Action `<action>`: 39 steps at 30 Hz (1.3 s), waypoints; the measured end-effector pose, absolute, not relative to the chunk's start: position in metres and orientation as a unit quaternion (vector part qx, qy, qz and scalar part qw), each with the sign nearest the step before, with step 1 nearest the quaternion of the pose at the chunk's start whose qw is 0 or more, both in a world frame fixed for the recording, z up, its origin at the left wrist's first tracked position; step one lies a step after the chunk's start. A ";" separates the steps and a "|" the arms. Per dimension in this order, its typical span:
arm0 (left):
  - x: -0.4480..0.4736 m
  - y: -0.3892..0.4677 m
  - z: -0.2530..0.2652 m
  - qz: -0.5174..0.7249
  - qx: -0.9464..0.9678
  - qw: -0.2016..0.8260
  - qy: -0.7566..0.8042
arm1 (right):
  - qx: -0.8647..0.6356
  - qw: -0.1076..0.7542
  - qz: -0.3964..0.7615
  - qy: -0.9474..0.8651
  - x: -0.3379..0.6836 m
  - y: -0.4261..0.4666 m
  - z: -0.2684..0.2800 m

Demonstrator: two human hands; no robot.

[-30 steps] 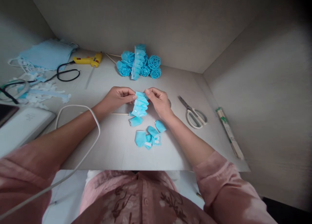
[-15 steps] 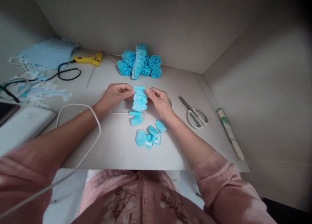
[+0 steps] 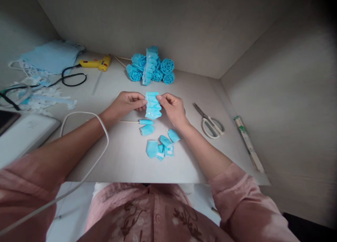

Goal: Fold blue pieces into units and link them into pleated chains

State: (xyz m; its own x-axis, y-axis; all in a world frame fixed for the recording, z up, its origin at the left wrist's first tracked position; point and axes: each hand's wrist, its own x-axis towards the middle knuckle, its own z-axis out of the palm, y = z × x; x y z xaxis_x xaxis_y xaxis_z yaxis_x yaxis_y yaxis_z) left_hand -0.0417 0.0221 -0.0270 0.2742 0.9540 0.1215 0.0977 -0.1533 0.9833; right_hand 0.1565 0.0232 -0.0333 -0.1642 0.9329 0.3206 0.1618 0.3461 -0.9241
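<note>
Now I've got left hand (image 3: 129, 101) and right hand (image 3: 173, 107) pinching the pleated strip (image 3: 153, 106) from opposite sides, seemingly so it hangs spread over the table (image 3: 184, 166), just beyond the stick (image 3: 129, 122); scissors (image 3: 207, 119) lie rightward, presumably for easy reach.

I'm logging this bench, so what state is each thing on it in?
Pleated blue strip, folded, held up
Left hand, pinching the strip
Right hand, pinching the strip
Scissors, lying, blades apparently closed
Glue gun, lying down; power unclear
Blue-tipped stick, lying flat
Blue flowers, piled together
Blue cut pieces, loose
Pale blue masks, stacked
Wooden sticks, bundled
</note>
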 end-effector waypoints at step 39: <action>-0.040 0.023 -0.025 0.469 0.564 0.537 0.417 | -0.422 0.479 0.442 -0.630 0.155 0.023 -0.032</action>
